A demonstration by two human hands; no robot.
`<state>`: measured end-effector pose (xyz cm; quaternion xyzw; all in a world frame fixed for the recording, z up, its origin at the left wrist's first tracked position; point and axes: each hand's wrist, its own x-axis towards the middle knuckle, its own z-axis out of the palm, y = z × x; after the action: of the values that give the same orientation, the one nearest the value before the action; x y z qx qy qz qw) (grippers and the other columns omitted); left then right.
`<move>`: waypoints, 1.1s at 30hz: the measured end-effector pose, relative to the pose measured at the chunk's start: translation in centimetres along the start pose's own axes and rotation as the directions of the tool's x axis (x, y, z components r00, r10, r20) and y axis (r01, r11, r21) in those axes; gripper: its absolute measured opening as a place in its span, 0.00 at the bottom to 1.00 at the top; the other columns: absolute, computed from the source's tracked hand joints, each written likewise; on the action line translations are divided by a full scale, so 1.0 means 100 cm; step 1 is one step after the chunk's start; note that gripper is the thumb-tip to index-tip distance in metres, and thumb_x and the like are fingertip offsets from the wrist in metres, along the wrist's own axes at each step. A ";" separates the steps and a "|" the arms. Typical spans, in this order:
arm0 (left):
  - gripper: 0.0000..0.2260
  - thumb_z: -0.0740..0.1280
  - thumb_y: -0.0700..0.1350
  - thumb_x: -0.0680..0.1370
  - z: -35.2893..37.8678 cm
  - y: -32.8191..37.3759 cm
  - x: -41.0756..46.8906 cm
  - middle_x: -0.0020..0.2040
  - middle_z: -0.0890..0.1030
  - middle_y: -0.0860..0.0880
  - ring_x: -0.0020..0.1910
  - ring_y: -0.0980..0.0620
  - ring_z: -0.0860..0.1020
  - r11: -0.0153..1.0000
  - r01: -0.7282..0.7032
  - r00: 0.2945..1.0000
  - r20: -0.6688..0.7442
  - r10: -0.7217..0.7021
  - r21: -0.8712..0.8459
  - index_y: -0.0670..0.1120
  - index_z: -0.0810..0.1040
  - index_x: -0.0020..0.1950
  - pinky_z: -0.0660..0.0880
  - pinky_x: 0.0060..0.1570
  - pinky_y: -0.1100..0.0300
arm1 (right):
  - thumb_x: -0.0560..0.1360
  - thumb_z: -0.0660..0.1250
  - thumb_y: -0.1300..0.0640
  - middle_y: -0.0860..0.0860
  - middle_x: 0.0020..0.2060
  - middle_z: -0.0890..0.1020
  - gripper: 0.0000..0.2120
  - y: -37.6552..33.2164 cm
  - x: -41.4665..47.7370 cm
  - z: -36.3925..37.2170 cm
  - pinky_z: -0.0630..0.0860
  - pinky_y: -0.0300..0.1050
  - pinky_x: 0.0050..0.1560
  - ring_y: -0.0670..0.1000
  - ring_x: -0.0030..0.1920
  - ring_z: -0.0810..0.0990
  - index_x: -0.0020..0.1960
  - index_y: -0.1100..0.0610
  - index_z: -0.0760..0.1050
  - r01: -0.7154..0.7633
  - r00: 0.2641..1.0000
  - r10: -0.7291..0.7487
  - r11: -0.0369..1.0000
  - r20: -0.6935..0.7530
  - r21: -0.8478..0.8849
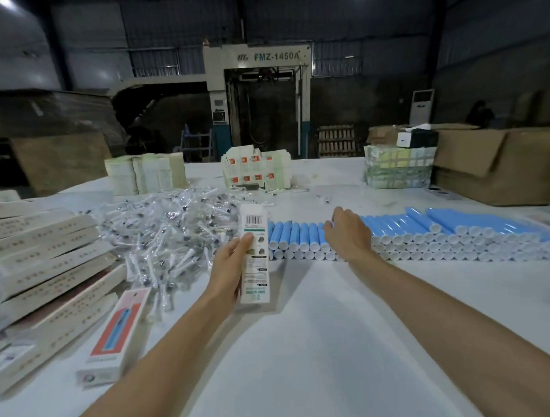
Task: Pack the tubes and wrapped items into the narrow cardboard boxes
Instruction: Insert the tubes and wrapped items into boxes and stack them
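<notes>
Gripping a narrow printed box (256,268) in our left hand (232,263) ready for filling, we reach our right hand (351,233) onto the blue tubes (424,231), its grasp impossible to tell.

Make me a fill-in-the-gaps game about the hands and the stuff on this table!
The left hand holds a narrow white box printed with a black ____.
The right hand reaches onto the ____ tubes.
The pile of wrapped items lies to the ____ of those tubes.
Missing words: barcode, blue, left.
</notes>
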<state>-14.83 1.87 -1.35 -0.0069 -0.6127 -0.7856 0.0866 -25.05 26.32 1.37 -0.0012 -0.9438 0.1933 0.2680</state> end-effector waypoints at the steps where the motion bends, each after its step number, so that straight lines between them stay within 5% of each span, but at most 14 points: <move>1: 0.15 0.68 0.53 0.85 -0.002 0.002 -0.001 0.56 0.88 0.40 0.46 0.44 0.88 1.000 0.009 1.000 -0.006 -0.009 -0.017 0.44 0.84 0.65 0.85 0.41 0.53 | 0.85 0.60 0.54 0.58 0.57 0.79 0.11 0.000 0.007 0.003 0.69 0.50 0.47 0.60 0.58 0.77 0.60 0.61 0.75 0.006 0.999 -0.004 0.996 0.033 -0.084; 6: 0.16 0.68 0.53 0.85 -0.006 0.007 -0.004 0.57 0.88 0.40 0.46 0.45 0.88 0.996 0.010 1.000 0.013 -0.009 -0.090 0.43 0.85 0.65 0.86 0.42 0.53 | 0.83 0.65 0.54 0.58 0.63 0.78 0.15 -0.005 0.026 0.018 0.75 0.50 0.59 0.58 0.65 0.77 0.66 0.61 0.74 0.036 0.993 0.012 0.917 0.117 -0.396; 14: 0.16 0.67 0.54 0.86 -0.001 0.006 -0.007 0.57 0.87 0.37 0.49 0.39 0.86 1.000 -0.021 0.999 0.050 0.022 -0.006 0.43 0.85 0.62 0.83 0.54 0.44 | 0.81 0.68 0.59 0.52 0.55 0.84 0.08 -0.019 0.030 0.007 0.79 0.46 0.56 0.54 0.57 0.83 0.60 0.55 0.79 0.080 0.972 0.056 0.835 0.229 -0.545; 19: 0.14 0.68 0.52 0.86 0.002 0.007 -0.012 0.58 0.87 0.36 0.50 0.42 0.85 1.000 -0.003 0.994 0.105 0.004 -0.016 0.42 0.85 0.61 0.80 0.61 0.39 | 0.82 0.65 0.63 0.56 0.53 0.84 0.05 -0.019 0.029 0.001 0.75 0.45 0.46 0.58 0.54 0.83 0.54 0.58 0.80 0.050 0.983 0.019 0.927 0.180 -0.371; 23: 0.15 0.71 0.52 0.84 0.006 0.008 -0.016 0.57 0.88 0.39 0.50 0.44 0.86 1.000 0.023 0.985 0.172 -0.024 0.013 0.42 0.85 0.62 0.81 0.58 0.43 | 0.85 0.62 0.52 0.52 0.31 0.73 0.21 -0.012 0.025 -0.023 0.65 0.46 0.32 0.55 0.35 0.78 0.35 0.57 0.65 -0.067 0.993 0.049 0.983 0.106 0.170; 25: 0.14 0.73 0.52 0.82 0.009 0.009 -0.018 0.57 0.88 0.40 0.50 0.45 0.87 0.999 0.037 0.976 0.213 -0.038 0.008 0.43 0.87 0.61 0.83 0.53 0.49 | 0.84 0.65 0.44 0.48 0.26 0.66 0.25 -0.010 0.007 -0.042 0.67 0.41 0.28 0.49 0.28 0.69 0.33 0.56 0.63 -0.155 0.982 0.066 0.811 0.176 0.564; 27: 0.14 0.75 0.51 0.80 0.011 0.009 -0.021 0.58 0.88 0.41 0.51 0.46 0.87 0.999 0.030 0.964 0.262 -0.032 0.015 0.43 0.88 0.59 0.85 0.49 0.54 | 0.83 0.68 0.43 0.50 0.29 0.76 0.23 -0.009 -0.012 -0.057 0.76 0.39 0.36 0.49 0.32 0.74 0.38 0.60 0.76 -0.280 0.953 0.027 0.453 0.301 0.846; 30: 0.14 0.78 0.52 0.76 0.014 0.009 -0.025 0.59 0.88 0.41 0.54 0.45 0.87 0.998 -0.009 0.939 0.343 -0.012 0.060 0.46 0.89 0.57 0.86 0.50 0.54 | 0.83 0.68 0.51 0.56 0.42 0.85 0.16 -0.010 -0.033 -0.077 0.83 0.45 0.48 0.52 0.42 0.82 0.56 0.64 0.81 -0.275 0.959 -0.066 0.026 0.276 0.961; 33: 0.15 0.79 0.51 0.75 0.017 0.009 -0.028 0.59 0.88 0.41 0.55 0.44 0.88 0.996 -0.022 0.924 0.381 -0.011 0.081 0.45 0.89 0.58 0.86 0.49 0.54 | 0.83 0.68 0.58 0.56 0.48 0.85 0.11 -0.020 -0.039 -0.095 0.83 0.48 0.57 0.54 0.50 0.83 0.60 0.65 0.76 -0.167 0.983 -0.099 -0.159 0.153 0.973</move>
<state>-12.14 3.63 -0.37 -0.1576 -0.6502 -0.7425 -0.0316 -16.73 27.49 7.54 0.1952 -0.4829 0.8493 0.0853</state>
